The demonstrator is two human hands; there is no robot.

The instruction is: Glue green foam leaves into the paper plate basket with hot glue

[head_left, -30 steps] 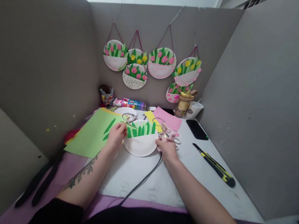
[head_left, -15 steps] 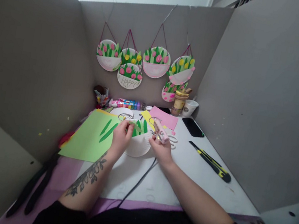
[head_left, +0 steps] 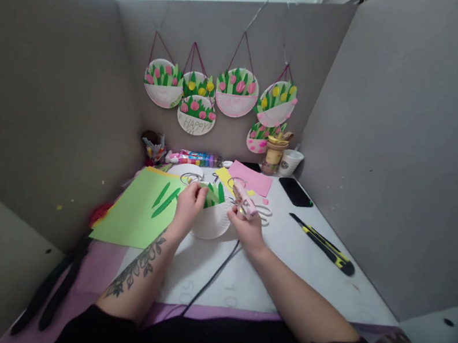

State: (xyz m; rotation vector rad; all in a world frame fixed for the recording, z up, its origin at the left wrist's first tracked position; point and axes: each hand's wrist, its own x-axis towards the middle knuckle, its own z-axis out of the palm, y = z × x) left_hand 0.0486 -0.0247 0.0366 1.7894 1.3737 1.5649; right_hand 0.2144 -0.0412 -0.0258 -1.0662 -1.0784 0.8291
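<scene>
On the white table (head_left: 258, 282), the left hand (head_left: 189, 207) pinches a pale-green strip (head_left: 203, 189) over the frame-centre paper plate (head_left: 211, 222), while the right hand (head_left: 247, 231) grips a pink glue gun (head_left: 244, 200) whose tip, if hot, might burn the left hand should it stray.

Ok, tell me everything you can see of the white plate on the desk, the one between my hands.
The plate is white and rounded, looks like paper, and has a ribbed rim. Its near part is a plain white half-round; beyond that part's straight edge, green leaf strips fan toward the far side. It appears to lie on the white desk top. The left grip hides its left side; the right grip is by its right rim. Whether either touches it is unclear.
</scene>
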